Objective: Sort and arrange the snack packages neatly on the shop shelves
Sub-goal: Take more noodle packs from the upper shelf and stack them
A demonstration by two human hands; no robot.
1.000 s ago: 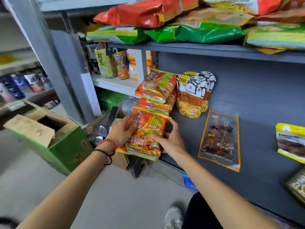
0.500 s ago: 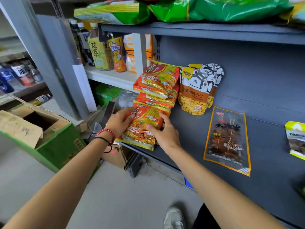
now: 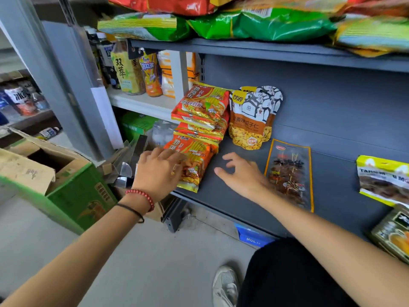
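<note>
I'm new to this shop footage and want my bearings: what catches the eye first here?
Orange noodle packets lie stacked at the left end of the grey shelf, the left hand touching the front one. The right hand hovers open beside them, and green bags crowd the shelf above.

Orange noodle packets (image 3: 194, 160) lie overlapped on the grey shelf (image 3: 332, 120).
</note>
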